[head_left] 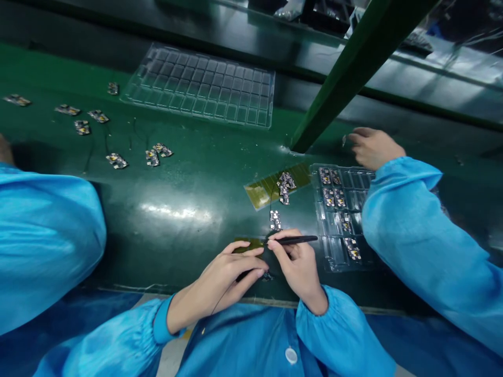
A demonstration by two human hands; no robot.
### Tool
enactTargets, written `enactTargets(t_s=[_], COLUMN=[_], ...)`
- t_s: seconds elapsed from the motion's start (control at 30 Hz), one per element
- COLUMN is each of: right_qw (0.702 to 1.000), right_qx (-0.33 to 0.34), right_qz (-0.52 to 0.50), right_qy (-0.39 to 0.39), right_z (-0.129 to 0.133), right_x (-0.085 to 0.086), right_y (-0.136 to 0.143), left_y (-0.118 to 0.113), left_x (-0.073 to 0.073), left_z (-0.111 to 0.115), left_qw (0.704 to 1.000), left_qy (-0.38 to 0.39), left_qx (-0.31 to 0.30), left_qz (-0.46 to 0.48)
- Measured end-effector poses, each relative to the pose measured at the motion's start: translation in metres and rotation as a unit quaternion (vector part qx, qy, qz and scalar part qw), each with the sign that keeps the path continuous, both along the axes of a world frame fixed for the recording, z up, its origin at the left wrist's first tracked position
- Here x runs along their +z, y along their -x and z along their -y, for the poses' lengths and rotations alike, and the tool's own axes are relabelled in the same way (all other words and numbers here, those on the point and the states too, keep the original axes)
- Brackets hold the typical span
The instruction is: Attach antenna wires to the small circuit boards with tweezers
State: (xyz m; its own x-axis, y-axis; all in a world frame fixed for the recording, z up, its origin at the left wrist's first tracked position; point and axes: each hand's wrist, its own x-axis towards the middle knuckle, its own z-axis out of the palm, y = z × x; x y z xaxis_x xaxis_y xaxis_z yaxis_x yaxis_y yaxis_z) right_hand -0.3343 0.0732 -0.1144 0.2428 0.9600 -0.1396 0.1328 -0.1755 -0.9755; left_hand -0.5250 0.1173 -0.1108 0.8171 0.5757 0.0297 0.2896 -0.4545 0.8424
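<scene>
My left hand (231,269) is closed at the front edge of the bench, its thumb and fingertips pressed on a small circuit board (267,276) mostly hidden below them. A thin dark wire runs down beneath this hand. Under its upper fingers lies a strip of yellow-amber film (249,244). My right hand (296,262) pinches black tweezers (298,239), whose tip points left towards my left fingertips. Just above my right hand is another circuit board (275,220). Farther up, a few boards (285,186) rest on a larger amber film sheet (255,196).
A partly filled clear tray (328,256) stands to the right, with a co-worker's hand (375,148) above it. An empty compartment tray (204,86) lies at the back. Loose boards (117,160) are scattered left, near another person's sleeve (51,235). A green post (346,68) slants upward.
</scene>
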Motion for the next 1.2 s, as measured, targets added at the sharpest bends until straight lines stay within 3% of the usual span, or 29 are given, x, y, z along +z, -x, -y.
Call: enactTargets(t_s=[1.2], right_qw=[1.0], right_qx=[-0.008], right_qz=[-0.022], right_qy=[0.017], right_z=[-0.0054], right_x=[0.0059], right_y=[0.0015], left_y=[-0.0002], left_x=[-0.002], left_z=[-0.0011], left_qw=[1.0], left_qy=[0.002], left_qx=[-0.008], left_qz=[0.014])
